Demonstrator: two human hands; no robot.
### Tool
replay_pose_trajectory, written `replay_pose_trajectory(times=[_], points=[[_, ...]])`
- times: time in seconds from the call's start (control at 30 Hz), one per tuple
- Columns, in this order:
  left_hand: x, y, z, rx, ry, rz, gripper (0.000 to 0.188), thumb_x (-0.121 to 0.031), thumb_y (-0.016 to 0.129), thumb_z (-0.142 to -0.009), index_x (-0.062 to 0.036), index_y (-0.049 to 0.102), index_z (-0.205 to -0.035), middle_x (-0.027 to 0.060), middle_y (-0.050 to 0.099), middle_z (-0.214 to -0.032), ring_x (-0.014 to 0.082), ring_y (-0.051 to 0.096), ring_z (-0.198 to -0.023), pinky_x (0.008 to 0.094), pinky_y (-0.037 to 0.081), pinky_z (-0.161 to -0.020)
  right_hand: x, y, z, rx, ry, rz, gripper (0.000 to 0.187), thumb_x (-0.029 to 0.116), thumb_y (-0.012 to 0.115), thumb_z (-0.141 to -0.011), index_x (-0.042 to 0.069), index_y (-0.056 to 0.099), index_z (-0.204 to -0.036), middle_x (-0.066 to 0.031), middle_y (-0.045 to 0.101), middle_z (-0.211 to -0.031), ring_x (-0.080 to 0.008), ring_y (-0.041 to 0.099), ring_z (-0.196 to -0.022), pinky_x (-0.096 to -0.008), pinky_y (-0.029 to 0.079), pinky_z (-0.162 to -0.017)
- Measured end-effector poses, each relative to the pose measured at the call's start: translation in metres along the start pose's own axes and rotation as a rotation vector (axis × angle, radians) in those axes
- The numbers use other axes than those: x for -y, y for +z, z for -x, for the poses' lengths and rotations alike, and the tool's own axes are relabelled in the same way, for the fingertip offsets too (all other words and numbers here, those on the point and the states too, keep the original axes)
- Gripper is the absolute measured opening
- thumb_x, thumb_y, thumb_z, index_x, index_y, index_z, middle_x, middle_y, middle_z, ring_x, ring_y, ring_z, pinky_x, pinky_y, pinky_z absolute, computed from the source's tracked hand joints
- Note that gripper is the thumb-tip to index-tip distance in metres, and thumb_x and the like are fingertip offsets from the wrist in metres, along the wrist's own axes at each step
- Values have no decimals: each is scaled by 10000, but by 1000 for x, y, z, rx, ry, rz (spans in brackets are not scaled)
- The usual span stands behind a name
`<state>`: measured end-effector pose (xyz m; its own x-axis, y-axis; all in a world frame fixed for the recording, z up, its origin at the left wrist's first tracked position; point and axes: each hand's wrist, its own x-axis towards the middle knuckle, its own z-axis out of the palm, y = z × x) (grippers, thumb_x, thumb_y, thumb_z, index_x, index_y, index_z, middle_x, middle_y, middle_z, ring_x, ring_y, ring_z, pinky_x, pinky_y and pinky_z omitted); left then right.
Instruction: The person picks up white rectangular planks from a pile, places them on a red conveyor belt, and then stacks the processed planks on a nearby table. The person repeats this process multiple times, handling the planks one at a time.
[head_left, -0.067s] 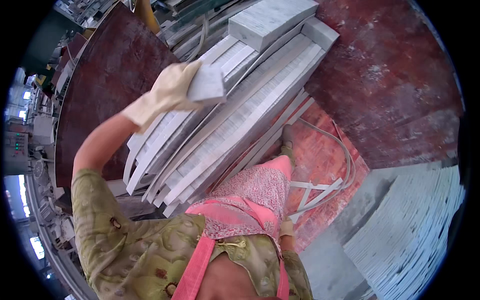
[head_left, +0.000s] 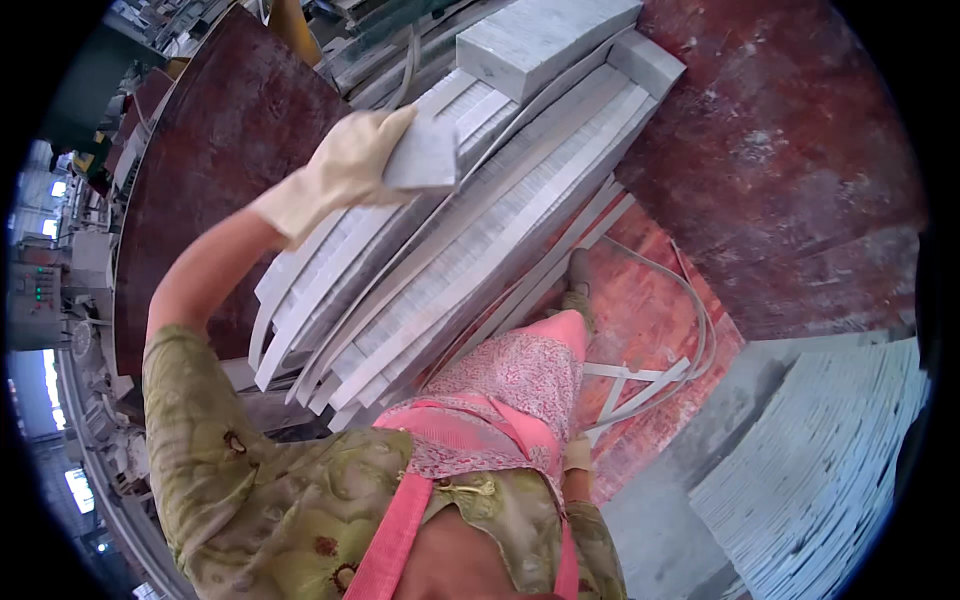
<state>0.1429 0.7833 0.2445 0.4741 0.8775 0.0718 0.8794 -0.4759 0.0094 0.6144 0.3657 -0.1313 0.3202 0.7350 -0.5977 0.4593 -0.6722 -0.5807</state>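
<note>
My left hand [head_left: 350,165], in a cream glove, is closed on a small grey-white stone block [head_left: 424,157] with flat faces. I hold it at the left side of long rows of stacked pale grey strips [head_left: 470,240]; whether it touches them I cannot tell. A larger rectangular pale block [head_left: 545,45] lies across the far end of the rows, with a smaller block [head_left: 648,62] beside it on the right. Down by my right hip shows a bit of my gloved right hand [head_left: 577,453]; its fingers are hidden behind my body and apron [head_left: 500,390].
Dark red boards [head_left: 770,170] lie to the right and another red board [head_left: 220,170] stands at left. Loose pale strips and a bent band [head_left: 650,385] lie on the red surface beside my foot [head_left: 578,270]. A stack of thin sheets [head_left: 820,460] fills the lower right.
My left hand has shifted slightly up and to the right with the stone block. The rest looks nearly the same.
</note>
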Motion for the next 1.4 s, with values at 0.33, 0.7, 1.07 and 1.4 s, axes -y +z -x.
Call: replay_pose_trajectory(times=[0.33, 0.7, 1.07, 1.4], points=[[43, 23, -173, 163, 394, -327, 1054, -163, 934, -598, -4, 419, -1504, 175, 637, -1346, 335, 569, -1323, 402, 451, -1169, 59, -46, -7, 96, 211, -342, 300, 296, 591, -942, 35, 714, -858, 14, 570, -689, -106, 470, -591, -294, 359, -522], [60, 37, -189, 292, 338, -229, 1128, -125, 953, -559, -32, 388, -1531, 154, 574, -1438, 321, 525, -1373, 390, 399, -1214, 44, -20, -39, 33, 57, -124, 335, 308, 593, -952, -5, 709, -922, -35, 644, -716, -102, 513, -606, -291, 395, -535], [81, 47, -193, 168, 415, -162, 1324, -172, 966, -507, -110, 256, -1623, 109, 358, -1645, 290, 330, -1526, 422, 271, -1292, 69, -31, -33, 75, 164, -143, 332, 261, 575, -984, -51, 690, -981, -135, 635, -770, -208, 597, -718, -399, 478, -661], [71, 66, -179, 12, 344, -251, 1364, -263, 960, -542, -59, 173, -1637, 85, 310, -1676, 256, 306, -1544, 447, 275, -1279, 129, -74, -95, -220, 106, -561, 276, 274, 559, -1027, 27, 636, -1121, -12, 614, -879, -146, 571, -769, -339, 474, -665]])
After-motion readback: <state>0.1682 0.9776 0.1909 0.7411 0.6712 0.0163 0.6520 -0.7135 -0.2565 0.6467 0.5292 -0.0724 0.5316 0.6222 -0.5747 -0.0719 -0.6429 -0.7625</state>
